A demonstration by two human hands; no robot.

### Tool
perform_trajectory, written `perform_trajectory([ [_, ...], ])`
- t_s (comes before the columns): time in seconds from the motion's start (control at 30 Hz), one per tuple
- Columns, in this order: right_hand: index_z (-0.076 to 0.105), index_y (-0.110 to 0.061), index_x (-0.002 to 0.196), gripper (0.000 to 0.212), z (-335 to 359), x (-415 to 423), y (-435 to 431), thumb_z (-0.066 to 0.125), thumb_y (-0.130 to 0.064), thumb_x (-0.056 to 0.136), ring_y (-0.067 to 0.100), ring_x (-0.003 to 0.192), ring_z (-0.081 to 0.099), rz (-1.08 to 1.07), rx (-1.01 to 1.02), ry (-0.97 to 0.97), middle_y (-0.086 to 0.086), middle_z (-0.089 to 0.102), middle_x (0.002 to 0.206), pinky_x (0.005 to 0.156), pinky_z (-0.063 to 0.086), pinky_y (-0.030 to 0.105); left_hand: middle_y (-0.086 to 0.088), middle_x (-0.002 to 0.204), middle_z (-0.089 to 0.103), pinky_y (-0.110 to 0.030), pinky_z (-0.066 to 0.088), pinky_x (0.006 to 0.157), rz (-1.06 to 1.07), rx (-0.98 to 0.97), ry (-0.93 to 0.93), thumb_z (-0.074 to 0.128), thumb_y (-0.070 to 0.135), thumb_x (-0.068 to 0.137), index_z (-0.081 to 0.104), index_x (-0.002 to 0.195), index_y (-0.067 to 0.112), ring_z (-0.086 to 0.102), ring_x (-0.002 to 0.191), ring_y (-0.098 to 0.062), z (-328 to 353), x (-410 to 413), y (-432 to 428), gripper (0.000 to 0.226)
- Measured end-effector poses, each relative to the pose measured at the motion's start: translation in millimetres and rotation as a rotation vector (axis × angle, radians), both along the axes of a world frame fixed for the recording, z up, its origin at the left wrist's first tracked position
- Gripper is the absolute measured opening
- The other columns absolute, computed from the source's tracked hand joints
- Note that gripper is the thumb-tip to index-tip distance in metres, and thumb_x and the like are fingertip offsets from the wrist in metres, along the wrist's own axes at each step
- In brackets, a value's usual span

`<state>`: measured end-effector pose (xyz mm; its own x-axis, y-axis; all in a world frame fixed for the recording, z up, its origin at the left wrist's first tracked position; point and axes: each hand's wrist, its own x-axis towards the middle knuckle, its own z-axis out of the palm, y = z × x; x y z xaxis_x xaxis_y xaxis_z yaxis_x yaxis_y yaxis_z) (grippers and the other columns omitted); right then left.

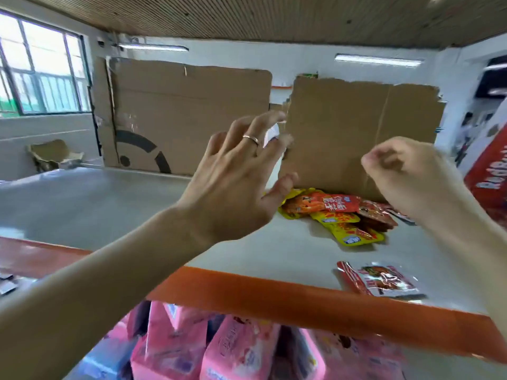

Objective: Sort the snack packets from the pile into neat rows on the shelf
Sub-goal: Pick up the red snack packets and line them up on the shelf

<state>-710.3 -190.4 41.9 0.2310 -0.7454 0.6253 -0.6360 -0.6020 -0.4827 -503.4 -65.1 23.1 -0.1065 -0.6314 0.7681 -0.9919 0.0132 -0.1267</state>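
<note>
A pile of red and yellow snack packets (337, 215) lies on the white shelf top (137, 204), against an upright cardboard sheet (356, 133). One red and silver packet (381, 279) lies alone near the orange front edge (274, 294). My left hand (236, 182), wearing a ring, hovers left of the pile with its fingers spread and straight. A small white thing (272, 135) shows behind its fingertips; I cannot tell whether the hand touches it. My right hand (406, 174) is raised over the pile's right side, blurred, with fingers curled in and nothing visible in them.
A second, larger cardboard sheet (186, 116) stands at the back left of the shelf. Pink snack bags (219, 349) fill the shelf below. A red carton (491, 171) stands at the right. The window (41, 67) is far left.
</note>
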Motion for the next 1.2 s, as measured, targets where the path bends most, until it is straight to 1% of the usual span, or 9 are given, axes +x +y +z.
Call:
perform_trajectory([
  [0.1,0.064,-0.028,0.083,0.021,-8.7,6.5,-4.8,0.057,-0.047,0.087,0.022,0.097,0.061,-0.106,0.073,0.059,-0.011,0.067,0.087,0.088,0.052,0.044,0.0,0.152,0.036,-0.043,0.038,0.096,-0.086,0.03,-0.063,0.046,0.046,0.092,0.053,0.132,0.019,0.035,0.134,-0.022,3.3,4.1,-24.6,0.048],
  [0.2,0.065,-0.025,0.08,0.029,-15.2,11.5,-18.5,0.054,-0.052,0.081,0.024,0.084,0.064,-0.224,0.228,0.2,0.003,0.067,0.09,0.083,0.055,0.043,-0.001,0.149,0.04,-0.042,0.039,0.094,-0.12,0.059,-0.142,0.046,0.045,0.09,0.054,0.128,0.018,0.04,0.131,-0.023,4.1,6.9,-49.7,0.047],
  [0.27,0.062,-0.017,0.078,0.04,-18.0,15.6,-28.0,0.052,-0.055,0.075,0.027,0.076,0.061,-0.317,0.33,0.33,0.008,0.061,0.083,0.08,0.056,0.04,-0.003,0.139,0.047,-0.044,0.038,0.092,-0.118,0.083,-0.159,0.042,0.045,0.089,0.058,0.117,0.016,0.048,0.123,-0.024,-0.9,7.7,-65.8,0.044],
  [0.37,0.057,-0.016,0.082,0.043,-31.3,26.5,-41.3,0.055,-0.058,0.075,0.032,0.084,0.059,-0.422,0.381,0.458,0.011,0.05,0.085,0.084,0.052,0.039,0.0,0.12,0.051,-0.042,0.033,0.088,-0.099,0.151,-0.068,0.036,0.05,0.086,0.054,0.1,0.018,0.051,0.113,-0.022,-17.2,13.9,-87.6,0.039],
  [0.47,0.05,-0.015,0.071,0.044,-47.2,30.6,-52.7,0.06,-0.058,0.079,0.03,0.076,0.055,-0.42,0.346,0.449,0.013,0.055,0.082,0.071,0.046,0.032,0.007,0.114,0.046,-0.039,0.026,0.092,-0.098,0.295,0.14,0.029,0.057,0.081,0.05,0.102,0.025,0.045,0.113,-0.015,-26.9,23.5,-96.9,0.044],
  [0.57,0.041,-0.013,0.06,0.051,-47.5,32.4,-56.1,0.064,-0.055,0.08,0.029,0.066,0.049,-0.375,0.332,0.417,0.012,0.046,0.067,0.061,0.042,0.03,0.008,0.114,0.045,-0.039,0.024,0.092,-0.105,0.372,0.155,0.028,0.057,0.079,0.049,0.106,0.026,0.046,0.112,-0.015,-33.1,30.7,-100.2,0.046],
  [0.7,0.049,-0.009,0.055,0.047,-40.9,31.2,-52.0,0.068,-0.04,0.086,0.023,0.052,0.043,-0.349,0.328,0.383,0.007,0.043,0.051,0.047,0.028,0.029,0.008,0.114,0.046,-0.04,0.025,0.095,-0.167,0.339,0.172,0.036,0.052,0.088,0.049,0.106,0.027,0.046,0.11,-0.015,-32.8,29.6,-103.3,0.034],
  [0.8,0.047,-0.008,0.05,0.048,-42.5,29.4,-50.5,0.066,-0.031,0.087,0.024,0.051,0.044,-0.339,0.304,0.375,0.007,0.042,0.047,0.046,0.028,0.029,0.008,0.113,0.046,-0.041,0.026,0.095,-0.202,0.301,0.144,0.041,0.049,0.092,0.049,0.105,0.028,0.046,0.107,-0.015,-36.7,28.9,-105.2,0.026],
  [1.2,0.04,-0.014,0.048,0.048,-51.9,27.0,-47.3,0.061,-0.035,0.086,0.029,0.058,0.046,-0.295,0.269,0.327,0.008,0.044,0.056,0.05,0.03,0.03,0.014,0.113,0.043,-0.031,0.015,0.089,-0.268,0.302,0.181,0.043,0.048,0.094,0.045,0.104,0.035,0.039,0.103,-0.007,-45.7,28.7,-105.0,0.017],
])
